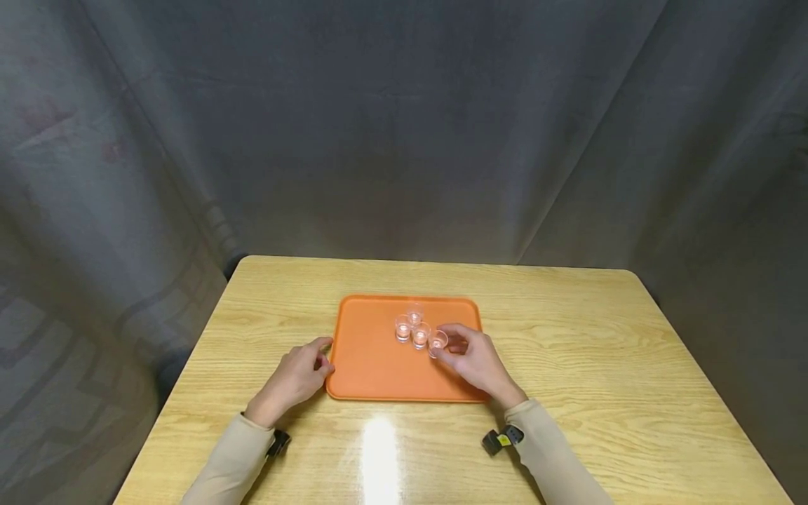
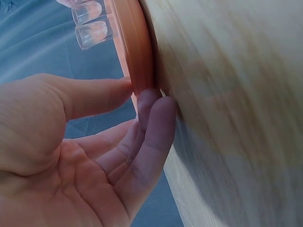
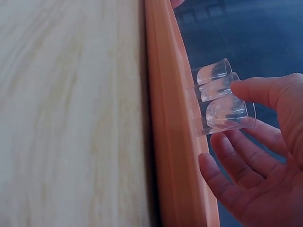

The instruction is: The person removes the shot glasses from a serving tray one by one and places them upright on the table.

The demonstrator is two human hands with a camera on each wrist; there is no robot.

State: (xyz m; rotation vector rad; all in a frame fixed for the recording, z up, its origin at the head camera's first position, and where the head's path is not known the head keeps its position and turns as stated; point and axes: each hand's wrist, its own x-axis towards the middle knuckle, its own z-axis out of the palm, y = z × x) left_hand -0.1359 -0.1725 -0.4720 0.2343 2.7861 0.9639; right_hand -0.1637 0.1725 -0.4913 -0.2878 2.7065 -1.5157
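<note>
Pinching a clear glass [image 1: 438,342] between thumb and fingers of the right hand [image 1: 472,359], below and right of the head frame's centre, just beside three more glasses [image 1: 402,330] on an orange tray [image 1: 369,365]. Pinching the tray's left edge, on the counter [image 1: 568,322], with the left hand [image 1: 295,375].

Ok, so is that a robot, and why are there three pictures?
No robot here, just a person wearing three cameras. The one on the head looks down and makes the wide picture. A little camera on each wrist makes a close-up, and those look tipped sideways: one shows the left hand, the other the right hand. On the table lies an orange tray. The left hand pinches its edge. The right hand has its thumb and fingers around a small clear cup; three more cups stand close by on the tray.
</note>
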